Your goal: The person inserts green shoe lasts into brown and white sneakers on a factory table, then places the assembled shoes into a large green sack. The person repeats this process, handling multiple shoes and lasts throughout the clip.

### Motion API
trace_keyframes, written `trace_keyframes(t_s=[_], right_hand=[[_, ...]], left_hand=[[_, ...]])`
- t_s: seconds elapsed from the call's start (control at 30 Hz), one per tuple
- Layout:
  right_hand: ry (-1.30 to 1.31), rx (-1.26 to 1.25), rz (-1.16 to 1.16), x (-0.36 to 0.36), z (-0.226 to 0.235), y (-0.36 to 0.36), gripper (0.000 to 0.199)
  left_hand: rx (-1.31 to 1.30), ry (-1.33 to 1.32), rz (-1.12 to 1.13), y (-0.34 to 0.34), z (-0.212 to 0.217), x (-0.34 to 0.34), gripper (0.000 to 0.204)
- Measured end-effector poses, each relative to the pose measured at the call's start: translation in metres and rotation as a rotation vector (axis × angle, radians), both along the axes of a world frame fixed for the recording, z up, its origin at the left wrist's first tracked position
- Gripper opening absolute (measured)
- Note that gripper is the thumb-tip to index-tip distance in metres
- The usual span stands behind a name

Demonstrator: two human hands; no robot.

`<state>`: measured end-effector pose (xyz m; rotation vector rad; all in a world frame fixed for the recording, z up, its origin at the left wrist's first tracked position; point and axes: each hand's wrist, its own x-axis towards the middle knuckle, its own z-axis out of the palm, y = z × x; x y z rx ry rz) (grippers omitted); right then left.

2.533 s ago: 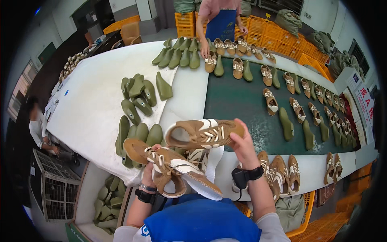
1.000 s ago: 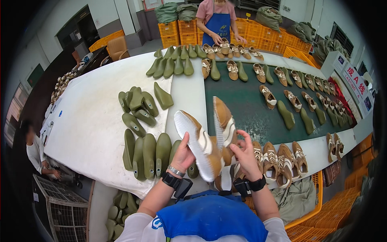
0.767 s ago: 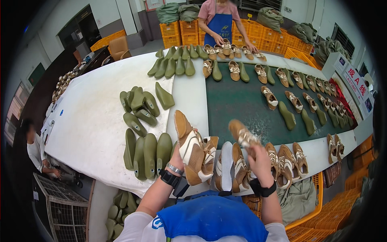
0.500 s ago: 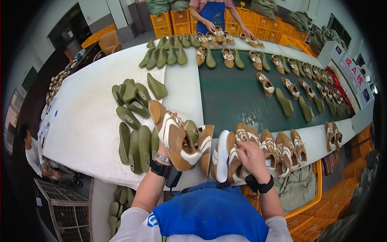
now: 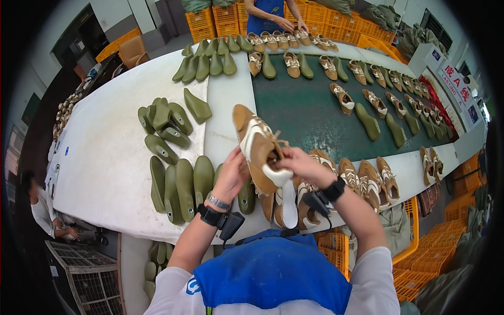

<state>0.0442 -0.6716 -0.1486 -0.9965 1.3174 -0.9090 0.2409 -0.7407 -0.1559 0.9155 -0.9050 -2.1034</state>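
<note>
A brown and white sneaker (image 5: 257, 139) with tan laces is held up in front of me, toe pointing away and up. My left hand (image 5: 232, 176) grips its side near the sole. The fingers of my right hand (image 5: 304, 165) are closed on the collar at its heel. Below it on the table edge, a shoe with its white sole (image 5: 290, 206) turned sideways rests among several similar sneakers (image 5: 371, 185). Left of my left hand, green shoe lasts (image 5: 184, 189) stand in a group, and one last (image 5: 246, 197) lies partly hidden under my hands.
A white table (image 5: 105, 142) adjoins a green conveyor belt (image 5: 299, 123) carrying rows of sneakers and lasts. Across it, a co-worker's hands (image 5: 286, 24) touch shoes. Orange crates (image 5: 412, 220) stand at lower right. A wire cage (image 5: 86, 273) and a seated person (image 5: 44, 207) are at left.
My right hand has left the row of sneakers and taken hold of the raised sneaker's heel. That sneaker has moved right and turned. The co-worker's hands have come closer together.
</note>
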Motion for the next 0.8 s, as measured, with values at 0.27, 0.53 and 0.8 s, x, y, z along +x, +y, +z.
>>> trace_keyframes(t_s=[0.27,0.53,0.8], right_hand=[[0.247,-0.170,-0.428,-0.036,-0.013,-0.119,0.057],[0.991,0.073,0.439,-0.040,-0.041,0.081,0.032],[0.607,0.146,-0.090,-0.006,-0.096,0.192,0.038]], left_hand=[[-1.338,-0.257,-0.478,0.034,0.005,0.014,0.039],[-2.017,-0.574,-0.981,0.084,-0.103,-0.017,0.041],[-1.640,-0.503,-0.868,0.066,-0.082,0.020,0.048]])
